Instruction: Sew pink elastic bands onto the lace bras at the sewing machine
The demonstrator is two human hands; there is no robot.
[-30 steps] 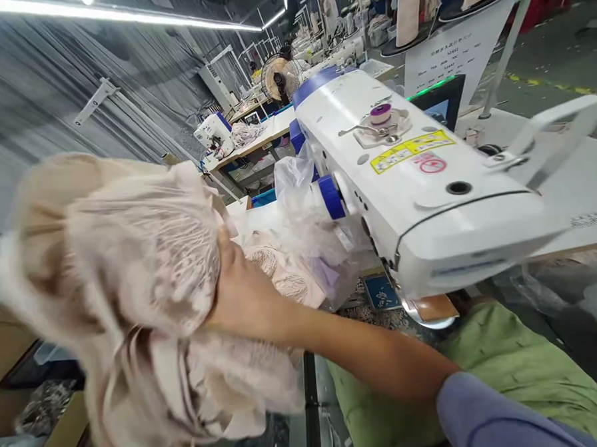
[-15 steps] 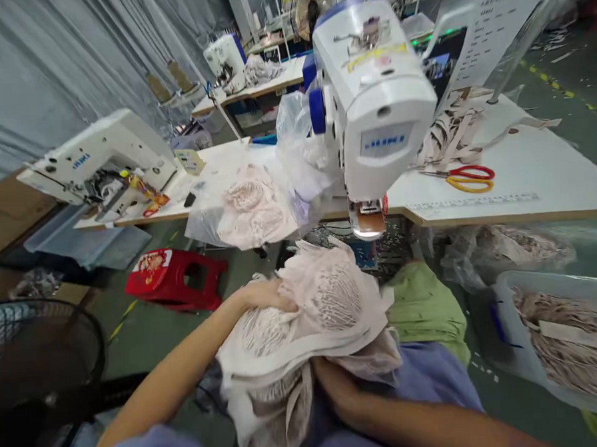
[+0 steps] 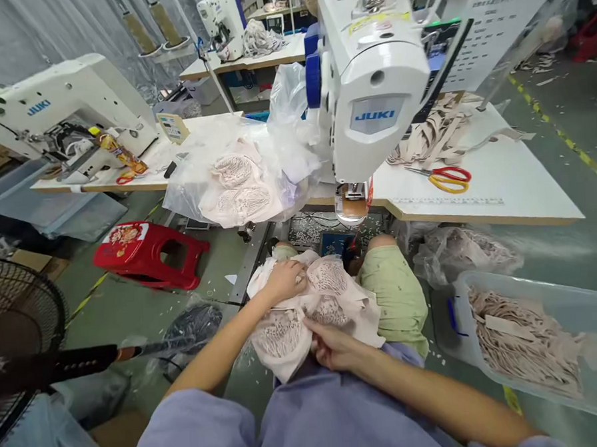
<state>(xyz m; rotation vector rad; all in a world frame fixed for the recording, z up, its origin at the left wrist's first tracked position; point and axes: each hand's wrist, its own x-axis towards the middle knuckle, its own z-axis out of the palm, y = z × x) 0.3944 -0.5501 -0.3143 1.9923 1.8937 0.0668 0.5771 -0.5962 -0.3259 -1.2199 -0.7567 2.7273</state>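
Right hand (image 3: pixel 332 345) pinches beige lace-patterned bra pieces (image 3: pixel 283 332), fingers curled; left hand (image 3: pixel 285 279) lies half-open atop; JUKI sewing machine (image 3: pixel 376 92), one o'clock.

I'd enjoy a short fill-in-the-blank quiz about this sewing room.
While the right hand pinches the beige fabric, the ____ hand rests on top of it.
The nearest sewing machine bears the name ____.
The plastic stool is coloured ____.
The bin of beige strips stands on the person's ____ side.
Missing words: left; JUKI; red; right.
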